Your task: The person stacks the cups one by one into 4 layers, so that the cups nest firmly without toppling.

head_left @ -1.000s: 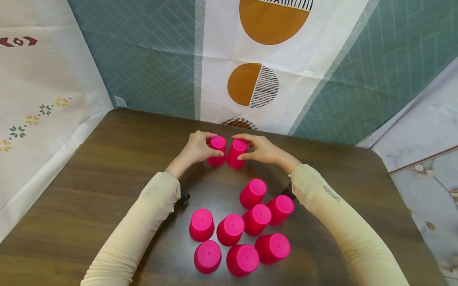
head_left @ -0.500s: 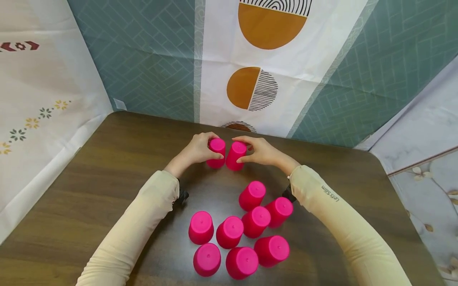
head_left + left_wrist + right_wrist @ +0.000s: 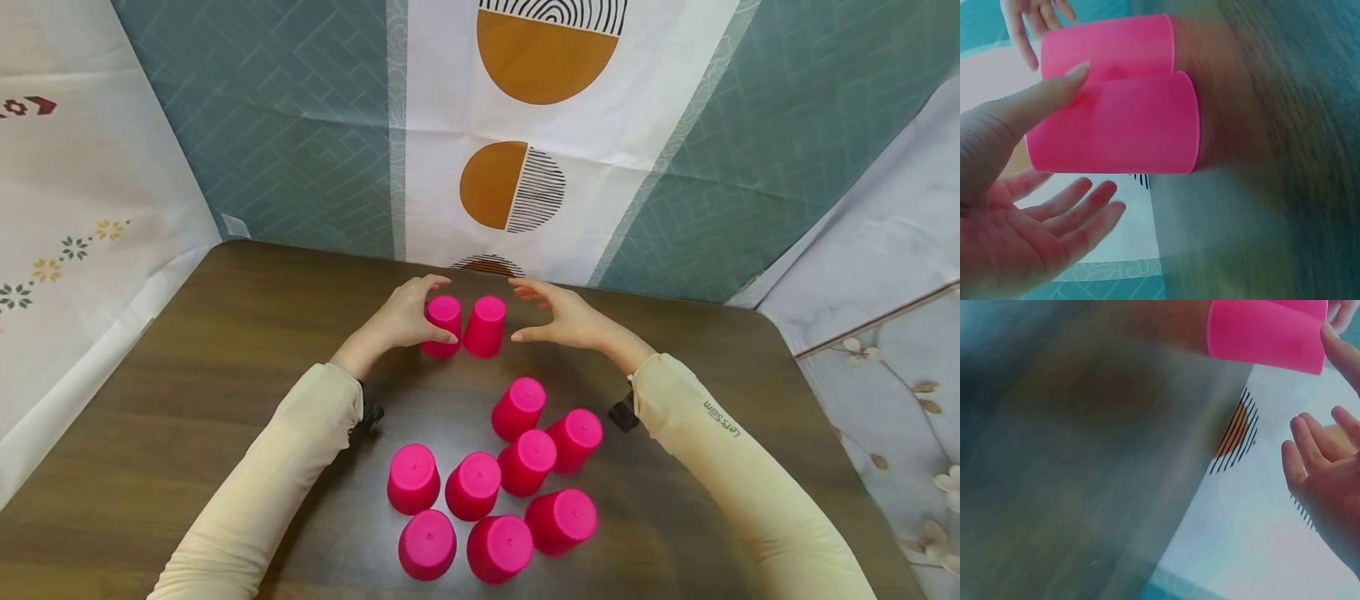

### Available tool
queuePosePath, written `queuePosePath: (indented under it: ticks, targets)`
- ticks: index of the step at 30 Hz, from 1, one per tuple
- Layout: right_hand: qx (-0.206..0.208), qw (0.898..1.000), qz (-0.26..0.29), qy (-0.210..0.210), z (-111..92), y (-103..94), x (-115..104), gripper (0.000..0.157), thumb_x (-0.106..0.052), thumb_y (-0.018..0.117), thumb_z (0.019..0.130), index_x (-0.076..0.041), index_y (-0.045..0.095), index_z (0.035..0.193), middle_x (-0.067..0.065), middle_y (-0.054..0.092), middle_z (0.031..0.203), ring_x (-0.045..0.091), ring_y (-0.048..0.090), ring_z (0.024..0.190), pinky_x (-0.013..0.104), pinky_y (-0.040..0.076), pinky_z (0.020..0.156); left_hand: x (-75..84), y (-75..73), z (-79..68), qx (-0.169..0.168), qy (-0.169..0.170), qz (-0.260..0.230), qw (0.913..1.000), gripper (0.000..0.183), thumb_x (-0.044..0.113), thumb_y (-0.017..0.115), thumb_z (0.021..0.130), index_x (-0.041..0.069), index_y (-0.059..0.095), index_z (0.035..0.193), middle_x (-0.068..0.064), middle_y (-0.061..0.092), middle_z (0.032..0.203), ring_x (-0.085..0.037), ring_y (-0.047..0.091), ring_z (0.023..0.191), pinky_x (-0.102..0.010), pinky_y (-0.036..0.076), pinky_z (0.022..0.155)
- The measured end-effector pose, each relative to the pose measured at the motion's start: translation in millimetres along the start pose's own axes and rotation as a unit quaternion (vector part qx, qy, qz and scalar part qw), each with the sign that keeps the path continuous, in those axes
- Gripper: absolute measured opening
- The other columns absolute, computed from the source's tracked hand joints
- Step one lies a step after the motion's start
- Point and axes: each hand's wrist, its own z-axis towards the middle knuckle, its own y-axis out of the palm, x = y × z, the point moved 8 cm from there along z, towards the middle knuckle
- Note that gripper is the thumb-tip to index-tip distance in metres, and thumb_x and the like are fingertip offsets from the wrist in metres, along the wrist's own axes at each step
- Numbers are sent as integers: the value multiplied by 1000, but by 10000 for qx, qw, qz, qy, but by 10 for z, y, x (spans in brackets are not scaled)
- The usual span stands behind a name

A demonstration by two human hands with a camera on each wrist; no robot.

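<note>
Two pink cups stand upside down side by side near the back of the table: a left cup (image 3: 442, 310) and a right cup (image 3: 485, 327). My left hand (image 3: 399, 318) is around the left cup, its thumb in front. In the left wrist view its fingers (image 3: 1088, 206) are spread and apart from that cup (image 3: 1122, 134); whether the thumb touches it I cannot tell. To the right of the pair, my right hand (image 3: 573, 321) holds nothing, thumb and fingers apart. The right wrist view shows a gap between its fingers (image 3: 1313, 447) and the right cup (image 3: 1266, 334).
Several more upside-down pink cups (image 3: 472, 486) stand in a loose group nearer the front of the brown wooden table (image 3: 225, 375). Patterned cloth (image 3: 300, 150) hangs behind the back edge, with white cloth (image 3: 97, 192) on the left and pale flowered cloth (image 3: 900, 358) on the right.
My right hand has let go of the right cup and moved off to the right. My left hand's fingers have loosened from the left cup. Both cups stay standing.
</note>
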Motion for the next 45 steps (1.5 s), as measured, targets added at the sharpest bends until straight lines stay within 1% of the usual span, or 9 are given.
queuePosePath:
  ticks: [9,17,21,24,26,29,34,41,45]
  targets:
    - [10,9999,-34,111,-417,6,172,80,-31,76,78,-14,34,143,9,47,138,25,44,126,45,36,104,-22,10,2,140,12,-302,9994,72,17,81,67,4,48,130,-18,57,118,-34,52,108,-44,50,84]
    - [144,9995,243,170,-779,63,193,70,-30,72,82,-13,38,141,13,49,136,26,47,124,47,37,102,28,7,-34,187,93,-385,9990,79,19,81,67,4,42,134,-19,53,126,-34,52,112,-47,45,92]
    - [119,9989,409,185,-963,140,162,64,-31,69,85,-15,41,140,12,52,133,24,50,121,47,39,101,208,-116,-121,732,631,-673,9930,72,17,81,70,3,46,131,-18,52,128,-34,52,115,-47,41,98]
    - [128,9980,596,154,-1096,181,129,59,-30,67,86,-18,43,139,11,53,132,24,52,119,47,40,100,415,-217,-216,1159,1157,-1192,9793,60,11,80,72,4,53,125,-13,58,122,-29,58,110,-42,47,93]
    - [153,9969,758,159,-1186,196,114,56,-29,66,87,-20,43,138,10,54,131,24,53,118,48,40,100,554,-231,-268,1203,1421,-1428,9721,53,10,80,72,6,57,120,-10,61,116,-25,61,104,-40,48,91]
    - [144,9940,1072,157,-1311,213,87,55,-25,65,88,-21,43,138,11,53,131,26,53,118,50,40,99,735,-128,-308,753,1663,-1451,9724,46,14,79,74,9,60,115,-6,64,109,-22,63,97,-41,51,83]
    - [20,9931,1173,-45,-1490,263,46,57,-21,68,85,-22,44,137,10,50,135,28,48,122,54,38,99,974,226,-355,-698,2001,-895,9732,41,23,79,75,14,63,111,3,64,104,-13,61,95,-36,51,83]
    - [127,9970,739,-186,-1628,343,28,72,-29,74,79,-25,37,141,7,50,136,18,48,123,53,40,97,1165,579,-394,-2123,2338,-224,9486,48,25,78,75,17,61,118,9,61,115,-11,55,106,-28,47,88]
    - [218,9978,622,-71,-1653,383,26,81,-30,77,77,-23,33,144,8,51,135,20,51,121,56,40,97,1161,722,-410,-2665,2335,-119,9350,54,22,78,74,15,58,123,5,61,119,-12,55,110,-30,48,89]
